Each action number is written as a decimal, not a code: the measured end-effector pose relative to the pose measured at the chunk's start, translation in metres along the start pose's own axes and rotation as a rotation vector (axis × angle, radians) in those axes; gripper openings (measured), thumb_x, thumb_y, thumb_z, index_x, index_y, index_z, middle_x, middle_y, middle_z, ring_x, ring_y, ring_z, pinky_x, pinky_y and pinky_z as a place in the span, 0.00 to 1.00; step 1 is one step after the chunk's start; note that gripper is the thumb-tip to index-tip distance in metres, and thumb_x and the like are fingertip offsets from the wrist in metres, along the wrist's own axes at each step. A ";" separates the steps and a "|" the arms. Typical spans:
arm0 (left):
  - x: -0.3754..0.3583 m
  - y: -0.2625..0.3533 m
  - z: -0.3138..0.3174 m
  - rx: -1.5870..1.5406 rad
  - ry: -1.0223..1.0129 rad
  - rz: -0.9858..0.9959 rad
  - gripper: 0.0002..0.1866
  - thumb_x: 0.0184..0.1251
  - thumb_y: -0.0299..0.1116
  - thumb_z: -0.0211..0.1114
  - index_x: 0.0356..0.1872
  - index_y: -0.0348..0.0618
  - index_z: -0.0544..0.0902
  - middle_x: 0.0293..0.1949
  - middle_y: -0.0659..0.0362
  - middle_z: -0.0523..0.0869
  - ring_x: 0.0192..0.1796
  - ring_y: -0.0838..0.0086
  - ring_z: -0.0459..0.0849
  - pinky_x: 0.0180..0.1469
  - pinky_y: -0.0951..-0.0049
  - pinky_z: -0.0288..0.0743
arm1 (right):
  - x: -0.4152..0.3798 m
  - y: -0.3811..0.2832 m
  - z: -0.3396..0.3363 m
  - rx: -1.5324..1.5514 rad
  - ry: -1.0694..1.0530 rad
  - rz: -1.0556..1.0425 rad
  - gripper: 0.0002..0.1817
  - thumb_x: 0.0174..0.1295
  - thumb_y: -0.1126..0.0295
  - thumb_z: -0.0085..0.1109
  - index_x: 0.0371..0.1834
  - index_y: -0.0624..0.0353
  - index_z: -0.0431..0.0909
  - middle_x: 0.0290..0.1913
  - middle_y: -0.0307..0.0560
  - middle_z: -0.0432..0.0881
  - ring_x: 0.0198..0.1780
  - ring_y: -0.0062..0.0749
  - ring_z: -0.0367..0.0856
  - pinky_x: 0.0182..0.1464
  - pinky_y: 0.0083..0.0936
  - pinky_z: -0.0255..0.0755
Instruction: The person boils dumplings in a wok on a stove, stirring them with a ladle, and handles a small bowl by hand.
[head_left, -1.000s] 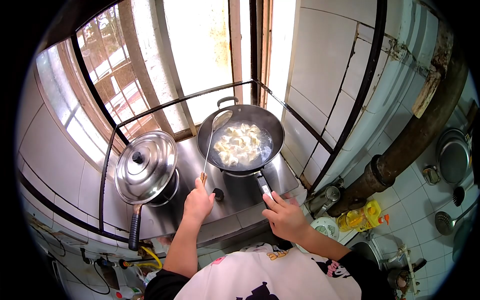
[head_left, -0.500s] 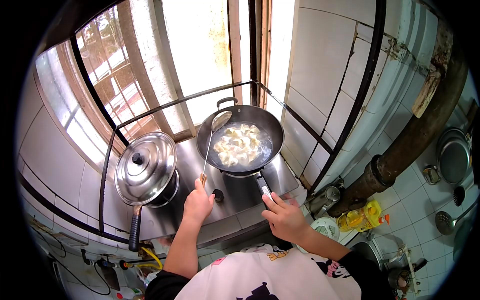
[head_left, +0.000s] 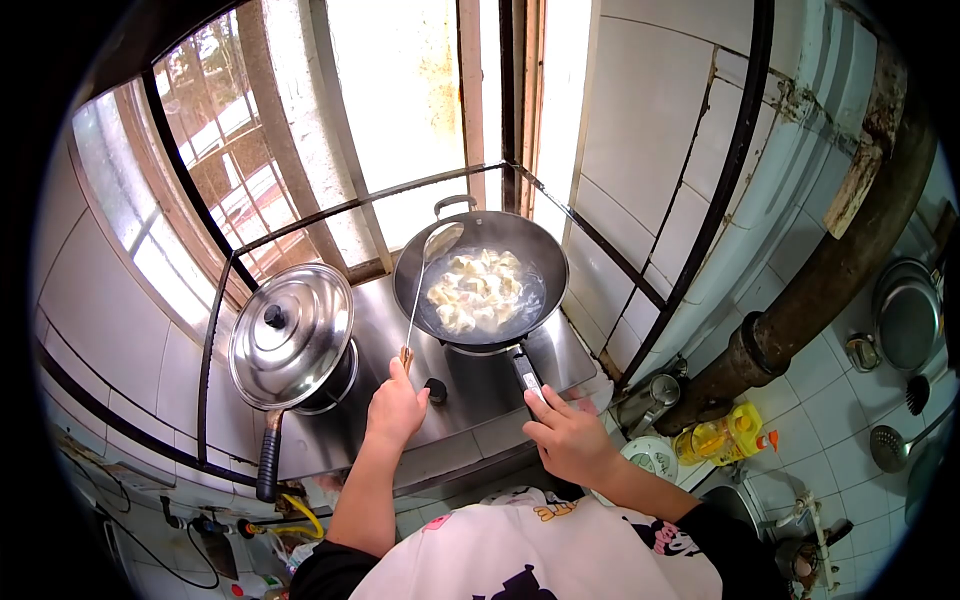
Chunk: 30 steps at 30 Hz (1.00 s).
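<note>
A dark wok (head_left: 408,285) sits on the right burner of the stove, with steaming water and a cluster of pale dumplings (head_left: 478,290) in it. My left hand (head_left: 396,408) is closed around the wooden handle of a long metal ladle (head_left: 443,240). The ladle's head rests against the wok's upper left inner wall, beside the dumplings. My right hand (head_left: 568,435) grips the wok handle (head_left: 527,370) near its end, fingers wrapped over it. Just right of my left hand is a black stove knob (head_left: 435,390).
A lidded pot (head_left: 292,335) stands on the left burner, its black handle (head_left: 269,460) pointing toward me. A black metal rail (head_left: 370,200) runs round the back of the steel stovetop (head_left: 460,395). Right of me are an oil bottle (head_left: 728,432), a rusty pipe (head_left: 800,325) and hanging utensils.
</note>
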<state>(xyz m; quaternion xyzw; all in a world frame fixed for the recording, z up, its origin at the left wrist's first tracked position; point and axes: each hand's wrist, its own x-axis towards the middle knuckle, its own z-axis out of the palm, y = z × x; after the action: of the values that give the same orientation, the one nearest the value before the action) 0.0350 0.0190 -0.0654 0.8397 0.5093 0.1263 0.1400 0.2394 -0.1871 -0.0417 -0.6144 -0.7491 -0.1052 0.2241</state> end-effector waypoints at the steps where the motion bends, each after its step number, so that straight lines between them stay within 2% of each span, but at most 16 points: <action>1: 0.000 0.000 0.000 0.000 -0.001 -0.003 0.37 0.61 0.38 0.71 0.63 0.29 0.60 0.34 0.34 0.84 0.40 0.38 0.84 0.42 0.47 0.79 | 0.000 0.000 0.000 0.001 -0.002 0.001 0.06 0.51 0.77 0.62 0.32 0.59 0.76 0.62 0.59 0.77 0.63 0.54 0.78 0.50 0.31 0.81; 13: 0.000 0.001 -0.001 0.005 -0.007 0.000 0.36 0.62 0.38 0.70 0.62 0.30 0.60 0.34 0.34 0.84 0.40 0.38 0.84 0.43 0.47 0.79 | 0.000 0.000 0.000 0.011 -0.006 0.005 0.07 0.50 0.77 0.62 0.33 0.59 0.76 0.62 0.59 0.77 0.63 0.55 0.77 0.50 0.32 0.81; 16: -0.001 0.003 -0.005 0.052 -0.025 0.011 0.37 0.63 0.39 0.69 0.64 0.26 0.60 0.35 0.35 0.85 0.39 0.42 0.87 0.43 0.51 0.82 | 0.000 0.000 0.000 0.011 -0.011 0.003 0.07 0.50 0.76 0.62 0.33 0.59 0.76 0.62 0.60 0.77 0.63 0.55 0.77 0.51 0.32 0.80; 19: -0.001 0.002 -0.003 0.051 -0.012 0.024 0.37 0.63 0.39 0.69 0.63 0.26 0.60 0.35 0.35 0.85 0.39 0.42 0.87 0.43 0.51 0.82 | 0.000 0.000 -0.001 0.012 -0.018 -0.006 0.08 0.50 0.77 0.63 0.33 0.59 0.76 0.62 0.61 0.77 0.63 0.55 0.77 0.52 0.32 0.80; 22: 0.000 0.000 -0.001 -0.014 -0.011 0.004 0.36 0.62 0.38 0.70 0.62 0.31 0.60 0.35 0.33 0.84 0.41 0.38 0.84 0.44 0.46 0.79 | 0.000 0.001 -0.001 0.014 -0.015 -0.016 0.08 0.49 0.77 0.63 0.33 0.60 0.76 0.62 0.61 0.77 0.63 0.55 0.77 0.54 0.32 0.79; 25: 0.001 -0.001 0.000 -0.015 -0.009 0.008 0.36 0.62 0.38 0.70 0.62 0.31 0.60 0.35 0.33 0.84 0.40 0.38 0.84 0.44 0.47 0.79 | 0.000 0.001 -0.001 0.013 -0.016 -0.021 0.08 0.49 0.77 0.63 0.33 0.60 0.76 0.62 0.62 0.77 0.63 0.56 0.77 0.54 0.32 0.79; 28: 0.001 -0.001 -0.002 0.022 -0.020 0.020 0.37 0.62 0.39 0.69 0.64 0.27 0.59 0.34 0.34 0.85 0.40 0.40 0.86 0.43 0.50 0.82 | 0.001 0.001 -0.002 0.015 -0.022 -0.022 0.09 0.49 0.76 0.63 0.33 0.60 0.76 0.62 0.62 0.77 0.63 0.56 0.77 0.55 0.32 0.79; 30: 0.001 -0.002 -0.001 0.002 -0.016 0.010 0.36 0.62 0.39 0.70 0.62 0.30 0.60 0.34 0.34 0.84 0.40 0.39 0.85 0.43 0.48 0.80 | 0.001 0.001 -0.002 0.015 -0.024 -0.021 0.09 0.49 0.76 0.63 0.33 0.60 0.76 0.62 0.62 0.77 0.63 0.56 0.77 0.55 0.32 0.79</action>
<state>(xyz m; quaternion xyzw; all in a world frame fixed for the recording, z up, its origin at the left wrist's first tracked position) 0.0339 0.0208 -0.0651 0.8433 0.5042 0.1199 0.1424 0.2410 -0.1870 -0.0393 -0.6062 -0.7589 -0.0945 0.2185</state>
